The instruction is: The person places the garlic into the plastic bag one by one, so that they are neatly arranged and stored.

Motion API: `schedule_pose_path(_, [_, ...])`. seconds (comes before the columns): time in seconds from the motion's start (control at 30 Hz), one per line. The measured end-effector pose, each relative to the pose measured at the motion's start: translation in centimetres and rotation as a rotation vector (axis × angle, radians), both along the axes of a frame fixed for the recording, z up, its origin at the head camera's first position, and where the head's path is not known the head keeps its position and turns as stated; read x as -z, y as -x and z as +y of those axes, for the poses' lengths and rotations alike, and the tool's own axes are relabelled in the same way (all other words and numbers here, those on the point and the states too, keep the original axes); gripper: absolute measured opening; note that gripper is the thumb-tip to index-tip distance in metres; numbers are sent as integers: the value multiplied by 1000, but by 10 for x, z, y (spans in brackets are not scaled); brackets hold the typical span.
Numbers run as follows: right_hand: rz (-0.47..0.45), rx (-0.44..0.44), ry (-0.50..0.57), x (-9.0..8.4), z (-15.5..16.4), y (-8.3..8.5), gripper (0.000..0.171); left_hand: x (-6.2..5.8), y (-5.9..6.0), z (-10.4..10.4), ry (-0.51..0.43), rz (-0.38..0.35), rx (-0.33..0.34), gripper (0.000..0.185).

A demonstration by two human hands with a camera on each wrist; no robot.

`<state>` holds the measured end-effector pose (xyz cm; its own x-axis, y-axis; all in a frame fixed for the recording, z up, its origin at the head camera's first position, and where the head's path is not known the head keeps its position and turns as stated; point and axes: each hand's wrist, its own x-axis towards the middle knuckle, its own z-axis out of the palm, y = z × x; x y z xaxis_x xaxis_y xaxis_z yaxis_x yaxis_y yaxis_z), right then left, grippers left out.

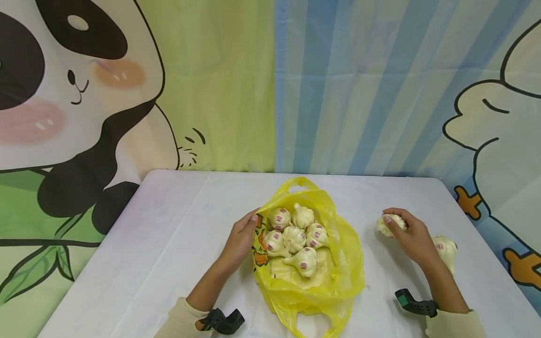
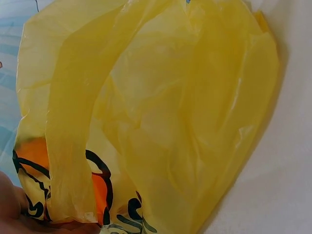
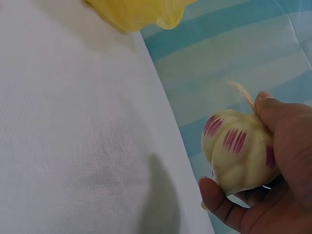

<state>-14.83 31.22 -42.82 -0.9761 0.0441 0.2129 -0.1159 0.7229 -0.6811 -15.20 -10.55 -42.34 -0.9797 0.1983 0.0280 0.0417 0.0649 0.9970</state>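
Observation:
A yellow plastic bag (image 1: 344,263) lies spread open on the table, with several garlic bulbs (image 1: 294,239) inside it. My left hand (image 1: 241,239) grips the bag's left edge; in the left wrist view the bag (image 2: 161,117) hides most of that hand. To the right of the bag, my right hand (image 1: 412,237) holds a single garlic bulb (image 1: 390,225) above the table. The right wrist view shows this bulb (image 3: 239,151), pale with purple streaks and a short string, between the thumb and fingers. Another garlic bulb (image 1: 445,249) lies beyond the right wrist, partly hidden by it.
The table (image 1: 169,263) has a white cover. Behind it hangs a printed curtain (image 1: 359,84) with a panda at the left and a white cartoon figure at the right. A black camera band sits on each wrist.

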Motion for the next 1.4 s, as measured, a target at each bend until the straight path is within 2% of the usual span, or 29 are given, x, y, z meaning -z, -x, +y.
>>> schedule_pose_path(0.23, [48, -29, 13, -5, -10, 0, 34, 0, -1, 0, 9, -10, 2, 46])
schedule_pose_path(0.47, [90, -144, 100, -19, -29, 0, 28, 0, -2, 0, 1, -6, 5, 45])
schedule_pose_path(0.83, [135, -250, 80, -46, -50, 7, 24, 1, -2, -2, 4, 13, 0, 46])
schedule_pose_path(1.23, [110, -332, 106, -66, -71, 8, 24, 1, -1, -1, 3, 1, 4, 46])
schedule_pose_path(1.4, [100, -397, 128, -75, -81, 12, 23, 1, -1, -1, -2, 3, 7, 46])
